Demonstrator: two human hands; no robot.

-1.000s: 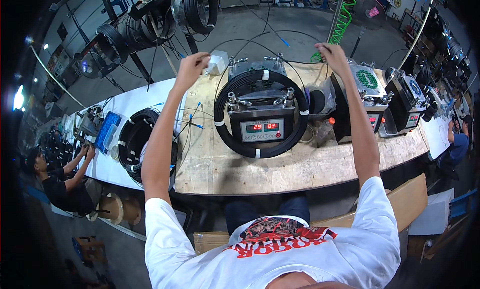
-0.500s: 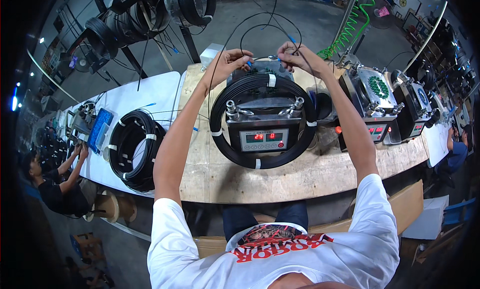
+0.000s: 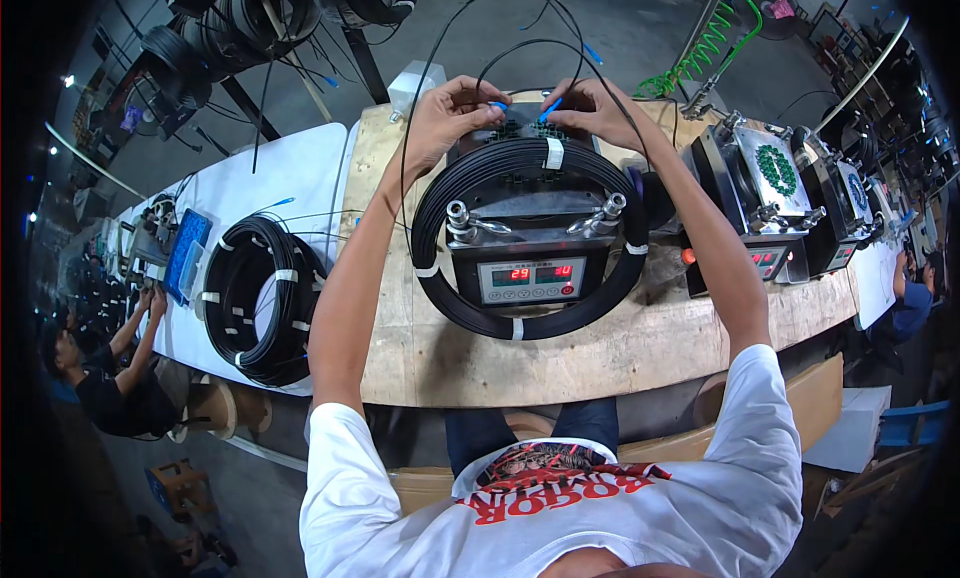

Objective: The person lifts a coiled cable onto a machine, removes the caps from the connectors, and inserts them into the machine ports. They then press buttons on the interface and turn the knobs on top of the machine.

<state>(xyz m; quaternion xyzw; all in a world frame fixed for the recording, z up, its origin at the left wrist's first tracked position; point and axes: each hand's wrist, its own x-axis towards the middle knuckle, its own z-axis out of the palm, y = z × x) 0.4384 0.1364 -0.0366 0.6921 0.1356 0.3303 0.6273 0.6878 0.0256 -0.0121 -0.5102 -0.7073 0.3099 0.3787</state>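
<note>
A coil of black cable with white tape bands rests around the front of a metal machine, whose panel has red digits and a row of buttons. Behind the coil's top, my left hand pinches a blue connector between thumb and fingers. Opposite it, my right hand grips another blue connector, tilted with its lower end toward the green holders on the machine's top. Black cable loops arch above both hands. My fingers partly cover both connectors, and the coil hides part of the machine.
On the white table at left stands another black cable coil, near a blue tray. Two similar machines stand at right, one bearing a ring of green pieces. A green spiral hose hangs behind. Co-workers sit at far left and far right.
Both hands have come down and nearer to the machine's top. The right hand's connector has turned from level to tilted downward. The panel's right-hand reading has changed. My view has shifted slightly.
</note>
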